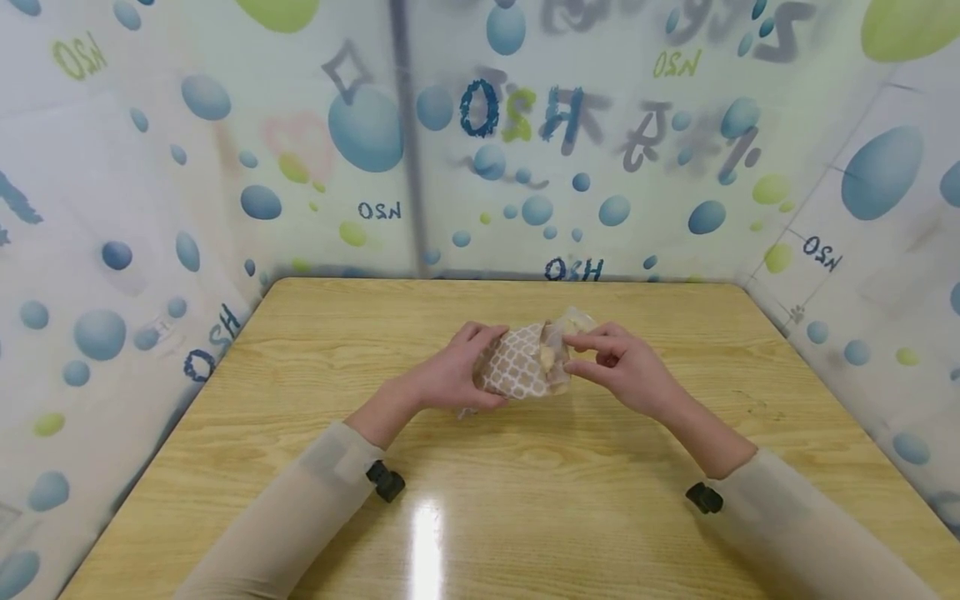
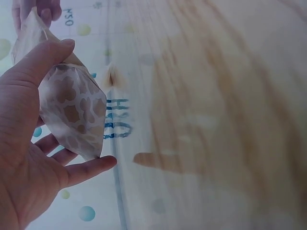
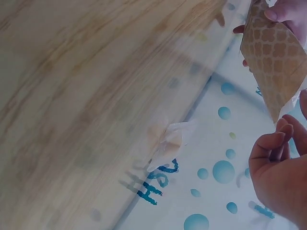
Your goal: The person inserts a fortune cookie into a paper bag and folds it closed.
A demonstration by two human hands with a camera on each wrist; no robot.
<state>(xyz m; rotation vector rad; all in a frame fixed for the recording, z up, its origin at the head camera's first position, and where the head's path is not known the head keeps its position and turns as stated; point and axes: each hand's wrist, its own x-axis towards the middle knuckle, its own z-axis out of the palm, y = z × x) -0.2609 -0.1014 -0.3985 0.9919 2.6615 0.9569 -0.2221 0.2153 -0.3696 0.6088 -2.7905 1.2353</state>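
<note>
My left hand grips a brown paper bag with a white lattice pattern, thumb on one side and fingers on the other. The bag lies tilted above the table, its mouth toward the right. At that mouth shows a clear plastic packet with something pale in it; how far it sits inside the bag cannot be told. My right hand pinches at the packet's outer edge, fingertips close to the bag's rim. In the right wrist view, the bag partly hides this packet.
Beyond the bag, another clear packet with pale contents rests on the wooden table. Printed curtains with blue and green spots stand behind and along both sides of the table.
</note>
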